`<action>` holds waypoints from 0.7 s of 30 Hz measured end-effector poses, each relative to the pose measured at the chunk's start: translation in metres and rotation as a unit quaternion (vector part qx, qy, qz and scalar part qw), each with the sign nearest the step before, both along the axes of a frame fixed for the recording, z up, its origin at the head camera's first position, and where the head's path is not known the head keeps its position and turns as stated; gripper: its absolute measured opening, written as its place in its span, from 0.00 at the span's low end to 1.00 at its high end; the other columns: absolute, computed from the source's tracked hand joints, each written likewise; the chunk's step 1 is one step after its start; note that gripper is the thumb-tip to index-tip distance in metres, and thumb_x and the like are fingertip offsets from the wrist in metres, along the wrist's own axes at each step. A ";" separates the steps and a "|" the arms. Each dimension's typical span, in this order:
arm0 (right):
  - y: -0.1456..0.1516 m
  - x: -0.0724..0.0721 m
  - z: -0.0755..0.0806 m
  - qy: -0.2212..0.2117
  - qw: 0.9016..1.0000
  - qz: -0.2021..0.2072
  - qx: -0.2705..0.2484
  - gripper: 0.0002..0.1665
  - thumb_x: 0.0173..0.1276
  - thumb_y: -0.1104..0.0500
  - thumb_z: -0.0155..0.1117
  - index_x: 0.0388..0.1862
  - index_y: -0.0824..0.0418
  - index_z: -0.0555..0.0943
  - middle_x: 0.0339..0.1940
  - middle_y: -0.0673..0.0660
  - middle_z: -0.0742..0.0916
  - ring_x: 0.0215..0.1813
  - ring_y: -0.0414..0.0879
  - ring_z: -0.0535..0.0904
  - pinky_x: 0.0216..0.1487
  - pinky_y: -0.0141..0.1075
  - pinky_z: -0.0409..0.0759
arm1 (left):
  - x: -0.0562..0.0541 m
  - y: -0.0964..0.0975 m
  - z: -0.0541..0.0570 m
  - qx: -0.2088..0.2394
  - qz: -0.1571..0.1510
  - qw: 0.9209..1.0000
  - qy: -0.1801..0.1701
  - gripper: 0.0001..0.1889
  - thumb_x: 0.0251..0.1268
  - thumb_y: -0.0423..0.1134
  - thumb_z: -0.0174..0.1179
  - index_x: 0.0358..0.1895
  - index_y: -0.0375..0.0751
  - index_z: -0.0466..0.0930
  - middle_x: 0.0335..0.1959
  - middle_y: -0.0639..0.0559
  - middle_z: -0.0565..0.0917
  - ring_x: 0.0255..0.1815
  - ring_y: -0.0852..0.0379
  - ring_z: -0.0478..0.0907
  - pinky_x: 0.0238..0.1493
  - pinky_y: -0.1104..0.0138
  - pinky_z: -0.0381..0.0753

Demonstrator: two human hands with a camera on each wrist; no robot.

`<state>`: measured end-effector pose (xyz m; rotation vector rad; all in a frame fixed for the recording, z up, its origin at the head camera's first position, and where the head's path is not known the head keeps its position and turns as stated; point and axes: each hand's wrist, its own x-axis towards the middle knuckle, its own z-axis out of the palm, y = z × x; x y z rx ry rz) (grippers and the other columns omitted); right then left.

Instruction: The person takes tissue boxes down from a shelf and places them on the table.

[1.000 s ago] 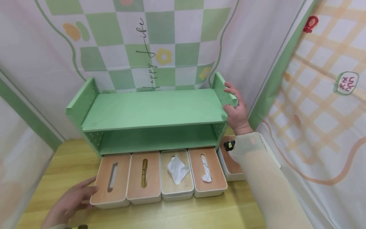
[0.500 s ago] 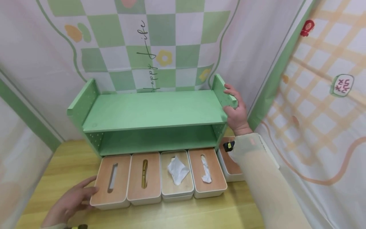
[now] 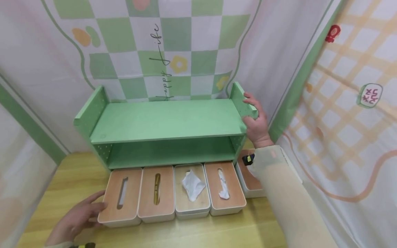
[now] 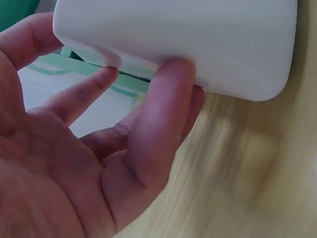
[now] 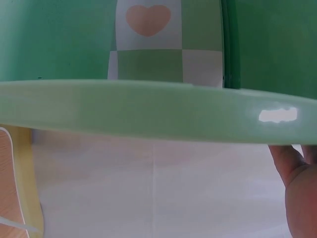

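Note:
My right hand grips the upper right side panel of a green two-tier shelf, thumb on the near side and fingers over the panel's edge. A row of tissue boxes with white bodies stands against the shelf's front. At the row's left end, my left hand touches the side of the leftmost tissue box with its fingertips, fingers loosely bent. The left wrist view shows the thumb against the box's white wall. In the right wrist view, the green panel edge hides most of my right hand.
Beside the leftmost box come a tissue box with a gold-toned slot, a pale-lidded one with a tissue sticking out, and another. One more box stands right, partly behind my sleeve. Printed curtains surround the wooden table.
The head view has tilted slightly, so everything sits a little lower in the frame. Both hands, the shelf and the boxes keep their places relative to one another.

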<state>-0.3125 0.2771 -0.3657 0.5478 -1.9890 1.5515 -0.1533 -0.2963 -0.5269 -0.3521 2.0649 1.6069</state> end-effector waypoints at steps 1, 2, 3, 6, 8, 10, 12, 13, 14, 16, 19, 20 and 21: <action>0.000 0.000 0.000 0.001 1.000 0.001 -0.002 0.35 0.53 0.76 0.47 0.63 0.66 0.73 0.76 0.52 0.68 0.68 0.47 0.67 0.16 0.33 0.59 | 0.000 0.000 0.000 -0.001 -0.001 1.000 -0.001 0.41 0.72 0.43 0.57 0.79 0.34 0.44 0.44 0.39 0.85 0.44 0.44 0.82 0.43 0.50 0.83; 0.000 0.000 0.000 0.001 1.000 0.001 -0.003 0.35 0.53 0.75 0.47 0.63 0.66 0.73 0.76 0.51 0.68 0.67 0.48 0.68 0.15 0.33 0.59 | -0.001 -0.001 0.000 0.000 -0.001 1.000 -0.001 0.41 0.72 0.43 0.57 0.79 0.34 0.44 0.44 0.39 0.85 0.44 0.44 0.82 0.43 0.50 0.83; -0.001 0.000 0.001 0.001 1.000 0.000 -0.002 0.35 0.53 0.75 0.47 0.63 0.65 0.74 0.76 0.51 0.68 0.65 0.49 0.69 0.14 0.33 0.58 | -0.001 -0.001 0.000 0.000 -0.001 1.000 -0.003 0.41 0.72 0.44 0.57 0.79 0.34 0.44 0.44 0.39 0.85 0.44 0.44 0.82 0.43 0.50 0.83; -0.002 -0.001 0.002 0.006 1.000 -0.005 0.004 0.34 0.53 0.75 0.47 0.63 0.65 0.74 0.76 0.52 0.68 0.65 0.49 0.70 0.13 0.34 0.56 | -0.003 -0.002 -0.001 -0.002 0.002 1.000 -0.008 0.41 0.73 0.44 0.57 0.79 0.35 0.44 0.44 0.39 0.85 0.44 0.44 0.82 0.43 0.50 0.83; -0.002 -0.002 0.002 0.005 1.000 -0.008 0.007 0.34 0.53 0.74 0.47 0.63 0.64 0.74 0.75 0.52 0.69 0.64 0.48 0.71 0.13 0.35 0.55 | -0.003 -0.002 -0.003 -0.002 0.004 1.000 -0.011 0.41 0.73 0.44 0.57 0.79 0.35 0.44 0.45 0.39 0.85 0.44 0.44 0.82 0.44 0.49 0.83; -0.002 -0.002 0.001 0.004 1.000 -0.010 0.009 0.34 0.54 0.74 0.47 0.63 0.64 0.74 0.75 0.52 0.69 0.65 0.47 0.70 0.13 0.35 0.55 | -0.003 -0.003 -0.004 0.000 0.006 1.000 -0.013 0.41 0.73 0.44 0.57 0.79 0.35 0.44 0.45 0.39 0.85 0.44 0.44 0.82 0.44 0.49 0.83; -0.001 -0.002 0.000 0.001 1.000 -0.011 0.010 0.34 0.54 0.74 0.48 0.63 0.65 0.74 0.75 0.51 0.69 0.66 0.46 0.68 0.14 0.35 0.56 | -0.003 -0.003 -0.005 0.001 0.006 1.000 -0.013 0.41 0.73 0.44 0.57 0.79 0.36 0.44 0.46 0.39 0.85 0.44 0.44 0.82 0.44 0.49 0.83; -0.001 -0.002 0.000 -0.002 1.000 -0.011 0.009 0.34 0.54 0.74 0.48 0.63 0.65 0.74 0.75 0.50 0.69 0.66 0.46 0.68 0.15 0.35 0.57 | -0.003 -0.003 -0.005 0.002 0.006 1.000 -0.013 0.41 0.73 0.44 0.57 0.79 0.36 0.44 0.46 0.39 0.85 0.44 0.44 0.82 0.44 0.49 0.83; -0.001 -0.002 -0.001 -0.002 1.000 -0.011 0.008 0.34 0.53 0.74 0.47 0.63 0.65 0.74 0.75 0.49 0.69 0.66 0.46 0.67 0.15 0.35 0.58 | -0.003 -0.003 -0.006 0.003 0.006 1.000 -0.012 0.41 0.73 0.43 0.57 0.79 0.36 0.44 0.46 0.39 0.85 0.44 0.44 0.82 0.44 0.49 0.83; 0.000 -0.002 -0.002 -0.002 1.000 -0.013 0.007 0.34 0.53 0.74 0.47 0.63 0.65 0.74 0.75 0.47 0.69 0.67 0.45 0.66 0.15 0.34 0.57 | -0.003 -0.003 -0.006 0.005 0.004 1.000 -0.012 0.41 0.73 0.43 0.57 0.79 0.36 0.44 0.45 0.39 0.85 0.44 0.44 0.82 0.44 0.49 0.83; 0.000 -0.002 -0.003 0.001 1.000 -0.011 0.003 0.34 0.53 0.74 0.47 0.62 0.66 0.73 0.74 0.46 0.70 0.68 0.45 0.65 0.16 0.33 0.59 | -0.003 -0.004 -0.006 0.007 0.002 1.000 -0.011 0.41 0.73 0.43 0.57 0.79 0.35 0.43 0.45 0.39 0.85 0.44 0.44 0.82 0.43 0.49 0.83; 0.000 -0.002 -0.003 0.003 1.000 -0.011 0.003 0.34 0.53 0.74 0.48 0.62 0.66 0.73 0.74 0.46 0.70 0.68 0.45 0.65 0.16 0.33 0.59 | -0.003 -0.004 -0.006 0.007 0.001 1.000 -0.011 0.41 0.73 0.43 0.57 0.79 0.35 0.43 0.44 0.39 0.85 0.44 0.44 0.82 0.43 0.49 0.83; 0.000 -0.002 -0.003 0.003 1.000 -0.010 0.001 0.34 0.53 0.74 0.48 0.62 0.67 0.73 0.74 0.46 0.70 0.68 0.45 0.65 0.18 0.33 0.61 | -0.003 -0.004 -0.006 0.007 -0.001 1.000 -0.011 0.41 0.73 0.43 0.57 0.79 0.35 0.43 0.44 0.39 0.85 0.44 0.44 0.82 0.43 0.49 0.83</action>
